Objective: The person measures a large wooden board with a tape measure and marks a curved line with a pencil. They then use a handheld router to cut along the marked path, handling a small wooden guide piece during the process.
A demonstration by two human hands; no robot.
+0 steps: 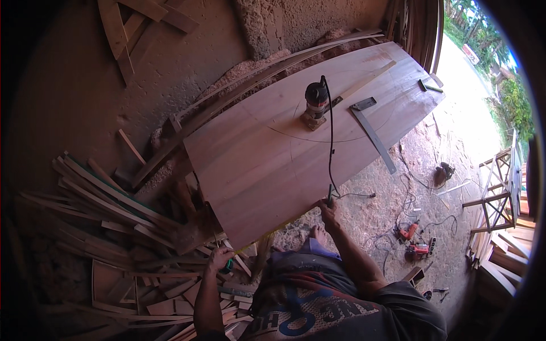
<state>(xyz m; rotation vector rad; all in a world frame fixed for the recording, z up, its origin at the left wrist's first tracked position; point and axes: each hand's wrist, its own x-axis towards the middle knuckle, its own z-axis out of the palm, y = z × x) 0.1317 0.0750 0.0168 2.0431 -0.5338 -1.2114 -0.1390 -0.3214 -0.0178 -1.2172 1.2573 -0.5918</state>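
A large pale wooden board (244, 170) with pencil arcs on it lies in front of me. At its near left corner my left hand (219, 259) is closed around a green tape measure (229, 265). The yellow tape blade (278, 229) runs along the board's near edge toward the right. My right hand (328, 212) is at that edge, closed on a slim dark green pencil-like marker (330, 192) that points up. A router (315, 105) with a black cord stands upright on the board, beside a narrow wooden strip (367, 79).
A metal try square (372, 136) lies on the board, and a small dark tool (430, 86) sits near its far right end. Curved wooden strips (108, 190) pile up at left. Red power tools (420, 249) and cords lie on the floor at right, near a wooden frame (495, 199).
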